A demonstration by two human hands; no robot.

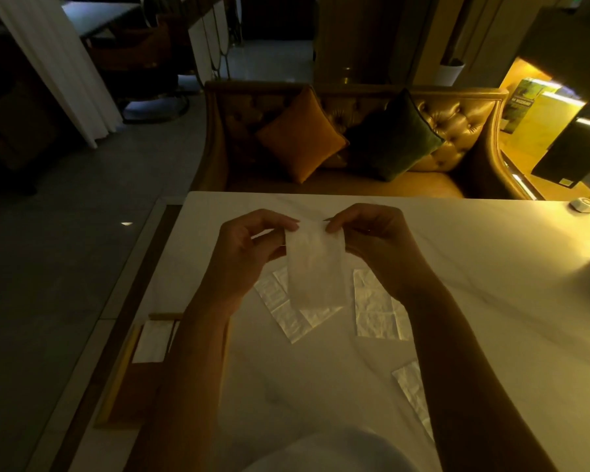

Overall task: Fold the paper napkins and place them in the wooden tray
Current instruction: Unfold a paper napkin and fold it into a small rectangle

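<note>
A white paper napkin [315,267] hangs in the air above the table, folded into a long strip. My left hand [242,253] pinches its top left corner and my right hand [375,243] pinches its top right corner. Loose napkins lie flat on the white table [491,301]: one under the held napkin [286,315], one to the right [377,310], one near my right forearm [413,390]. The wooden tray [130,379] sits at the table's left edge, partly behind my left forearm, with a folded napkin [152,342] in its far end.
A small white round object [582,203] sits at the table's far right corner. Beyond the table stands a tufted leather sofa [457,120] with an orange cushion [300,134] and a dark green cushion [394,136]. Dark floor lies to the left.
</note>
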